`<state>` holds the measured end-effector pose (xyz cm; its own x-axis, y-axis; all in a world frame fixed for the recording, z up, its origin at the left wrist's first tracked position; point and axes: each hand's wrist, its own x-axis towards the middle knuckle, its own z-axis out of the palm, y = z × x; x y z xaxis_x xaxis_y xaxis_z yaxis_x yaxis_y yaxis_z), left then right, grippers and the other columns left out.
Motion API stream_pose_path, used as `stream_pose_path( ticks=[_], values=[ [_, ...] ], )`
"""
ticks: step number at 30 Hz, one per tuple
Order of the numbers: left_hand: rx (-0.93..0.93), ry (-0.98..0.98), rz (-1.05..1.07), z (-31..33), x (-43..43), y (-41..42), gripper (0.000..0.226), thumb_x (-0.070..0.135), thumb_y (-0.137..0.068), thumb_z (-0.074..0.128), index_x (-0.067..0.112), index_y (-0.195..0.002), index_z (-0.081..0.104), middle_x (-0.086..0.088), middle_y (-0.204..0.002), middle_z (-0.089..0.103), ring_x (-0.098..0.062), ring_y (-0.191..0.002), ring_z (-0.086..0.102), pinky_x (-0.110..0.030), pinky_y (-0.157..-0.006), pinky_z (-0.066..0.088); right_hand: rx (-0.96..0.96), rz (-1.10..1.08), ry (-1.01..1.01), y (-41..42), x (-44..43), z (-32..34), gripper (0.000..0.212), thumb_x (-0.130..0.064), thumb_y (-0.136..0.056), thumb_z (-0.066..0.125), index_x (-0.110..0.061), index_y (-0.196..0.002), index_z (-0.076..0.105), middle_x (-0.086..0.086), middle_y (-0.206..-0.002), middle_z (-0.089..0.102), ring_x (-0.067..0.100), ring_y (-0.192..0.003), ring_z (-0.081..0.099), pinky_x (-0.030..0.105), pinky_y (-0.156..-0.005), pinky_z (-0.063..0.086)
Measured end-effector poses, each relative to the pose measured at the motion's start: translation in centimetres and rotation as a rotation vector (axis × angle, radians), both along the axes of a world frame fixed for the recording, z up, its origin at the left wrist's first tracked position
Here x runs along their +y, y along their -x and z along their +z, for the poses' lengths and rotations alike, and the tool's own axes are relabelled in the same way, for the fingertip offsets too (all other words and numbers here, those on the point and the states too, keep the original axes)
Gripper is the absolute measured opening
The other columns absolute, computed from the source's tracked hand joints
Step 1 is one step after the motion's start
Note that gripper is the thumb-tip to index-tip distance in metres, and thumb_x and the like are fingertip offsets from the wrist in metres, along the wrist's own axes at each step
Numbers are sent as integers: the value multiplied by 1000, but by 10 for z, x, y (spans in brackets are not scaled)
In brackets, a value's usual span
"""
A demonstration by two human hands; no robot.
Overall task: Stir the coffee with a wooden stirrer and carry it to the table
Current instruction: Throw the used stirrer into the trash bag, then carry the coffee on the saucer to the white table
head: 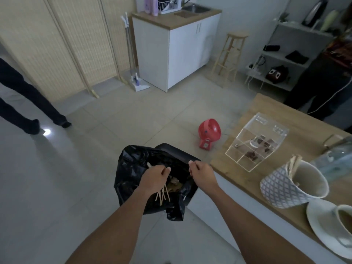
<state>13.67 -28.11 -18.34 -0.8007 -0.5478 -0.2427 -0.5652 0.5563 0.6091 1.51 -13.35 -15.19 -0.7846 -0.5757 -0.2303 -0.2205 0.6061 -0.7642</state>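
Over bin (177, 149): left hand (153, 178) clutches wooden stirrers (162, 194), tops hidden; right hand (202, 175) fisted, contents unclear.

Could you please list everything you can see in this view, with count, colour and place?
Bin: one, black with black bag, on floor beside counter.
Wooden stirrers: several, pale, in the bin below the left hand.
Patterned cup: one, grey-white, on counter, tilted, holding stirrers.
Coffee cup: one, white, on saucer, counter's near end.
Acrylic box: one, clear, on counter.
Glass jug: one, clear, counter's right edge.
Fan: one, red, on floor.
Stool: one, wooden, beside sink cabinet.
Shelf unit: one, white, far right.
Bystander's legs: two, dark trousers, far left.
Left hand: over bin, fingers curled.
Right hand: over bin's right rim, fist closed.
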Motion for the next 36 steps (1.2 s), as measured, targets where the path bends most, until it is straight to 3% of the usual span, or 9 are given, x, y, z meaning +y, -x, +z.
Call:
stream_pose_path(
  ticks=[2, 5, 8, 14, 17, 22, 27, 31, 36],
  values=[
    [28, 15, -35, 11, 13, 17, 50, 42, -101, 39, 5, -76, 62, -12, -70, 66, -24, -65, 64, -44, -69, 55, 36, -2, 14, 5, 12, 8, 45, -38, -101, 43, -19, -60, 50, -2, -58, 53, 12, -54, 51, 27, -53, 37],
    [63, 51, -103, 26, 40, 38, 50, 42, -100, 41, 5, -71, 60, -11, -68, 65, -24, -63, 62, -42, -64, 53, 56, -34, 62, 9, 40, 19, 50, -37, -101, 45, -24, -53, 38, -9, -43, 41, 2, -39, 40, 14, -41, 30],
    [65, 85, -160, 38, 68, 52, 45, 39, -98, 43, 6, -72, 59, -11, -70, 65, -26, -65, 61, -39, -61, 47, 88, -60, 103, 11, 74, 25, 56, -37, -99, 48, -24, -48, 29, -9, -36, 37, 5, -34, 35, 15, -39, 30],
    [74, 52, -262, 52, 139, 69, 23, 28, -96, 45, 17, -81, 59, 0, -72, 67, -17, -66, 62, -37, -62, 48, 95, -160, 109, 10, 166, 25, 52, -35, -94, 52, -26, -45, 36, -8, -38, 37, 5, -37, 33, 18, -39, 28],
    [47, -6, -315, 52, 189, 76, 23, 31, -96, 45, 20, -81, 58, 1, -73, 68, -16, -69, 64, -38, -67, 52, 70, -266, 86, 8, 224, 17, 50, -32, -92, 55, -19, -51, 29, -8, -42, 31, 5, -40, 30, 20, -41, 22],
    [6, -14, -404, 47, 268, 90, 25, 37, -92, 47, 19, -82, 60, 1, -78, 69, -19, -75, 66, -41, -75, 56, 34, -393, 54, 5, 314, 13, 47, -29, -91, 55, -18, -52, 32, -6, -49, 34, 5, -46, 28, 28, -48, 26],
    [15, -113, -437, 43, 339, 109, 17, 37, -91, 49, 28, -79, 59, 7, -73, 69, -13, -68, 66, -36, -72, 55, 3, -474, 65, 3, 396, 13, 44, -29, -92, 53, -17, -55, 32, -2, -50, 33, 9, -47, 28, 29, -49, 23],
    [78, -183, -437, 43, 385, 129, 15, 38, -96, 48, 27, -97, 59, -1, -94, 70, -20, -83, 67, -37, -81, 53, -22, -565, 100, 12, 449, 18, 44, -34, -93, 52, -16, -57, 35, -2, -51, 33, 12, -50, 32, 30, -53, 26],
    [89, -187, -389, 52, 410, 155, 41, 41, -97, 46, 17, -129, 56, -5, -124, 65, -21, -108, 60, -29, -83, 38, 6, -656, 196, 39, 482, 37, 47, -38, -95, 49, -15, -55, 44, -5, -53, 42, 13, -53, 38, 29, -54, 31]
  ],
)
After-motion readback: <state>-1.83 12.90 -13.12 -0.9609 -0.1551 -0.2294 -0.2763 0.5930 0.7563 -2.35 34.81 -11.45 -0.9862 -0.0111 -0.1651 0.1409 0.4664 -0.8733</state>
